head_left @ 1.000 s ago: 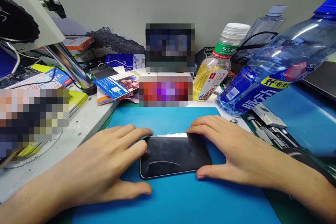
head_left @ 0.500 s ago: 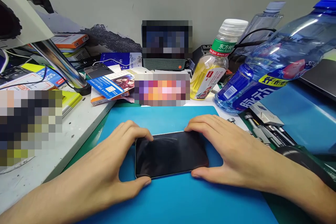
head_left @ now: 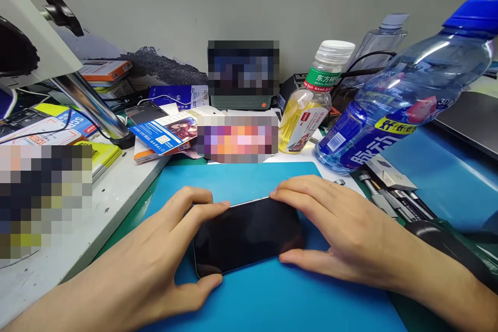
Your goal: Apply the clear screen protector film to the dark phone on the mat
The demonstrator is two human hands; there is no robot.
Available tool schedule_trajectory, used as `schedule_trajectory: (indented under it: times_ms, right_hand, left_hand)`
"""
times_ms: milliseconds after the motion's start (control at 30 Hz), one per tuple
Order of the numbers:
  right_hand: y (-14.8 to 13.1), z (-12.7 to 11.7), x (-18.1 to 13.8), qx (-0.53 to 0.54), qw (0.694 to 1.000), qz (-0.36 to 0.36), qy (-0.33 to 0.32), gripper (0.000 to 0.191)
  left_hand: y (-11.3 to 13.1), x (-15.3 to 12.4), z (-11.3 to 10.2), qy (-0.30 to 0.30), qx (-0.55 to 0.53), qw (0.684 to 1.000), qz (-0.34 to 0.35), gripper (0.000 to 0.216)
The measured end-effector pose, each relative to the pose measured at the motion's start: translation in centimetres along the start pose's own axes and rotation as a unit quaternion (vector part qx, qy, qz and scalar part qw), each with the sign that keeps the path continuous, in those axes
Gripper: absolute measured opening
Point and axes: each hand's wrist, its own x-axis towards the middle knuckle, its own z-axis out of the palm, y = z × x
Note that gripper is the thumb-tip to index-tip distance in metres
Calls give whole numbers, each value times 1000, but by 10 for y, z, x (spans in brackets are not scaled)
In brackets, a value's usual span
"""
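Observation:
A smartphone (head_left: 247,238) with a dark, glossy screen facing up is held between my two hands over a blue mat (head_left: 249,301). My left hand (head_left: 167,244) grips its left end, with the thumb on the near edge and the fingers on the far edge. At the other end, my right hand (head_left: 338,228) has its thumb along the near edge and fingertips on the far edge. The phone's underside is hidden, so I cannot tell whether it rests fully on the mat.
A large blue-capped bottle (head_left: 404,93) and a smaller bottle of yellow liquid (head_left: 305,109) stand behind on the right. Pen-like tools (head_left: 392,197) lie beside the mat. To the left rises a metal post (head_left: 97,104), near a blue-and-white box (head_left: 165,132).
The phone has tilted, its left end coming nearer to me. My left index finger has straightened along the far edge. The view has shifted slightly.

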Motion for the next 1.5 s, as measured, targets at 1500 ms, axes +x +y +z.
schedule_trajectory:
  times_ms: [1500]
  right_hand:
    - [2, 3, 2, 10, 1000, 1, -1, 63]
  left_hand:
    - [5, 1, 12, 37, 179, 980, 83, 66]
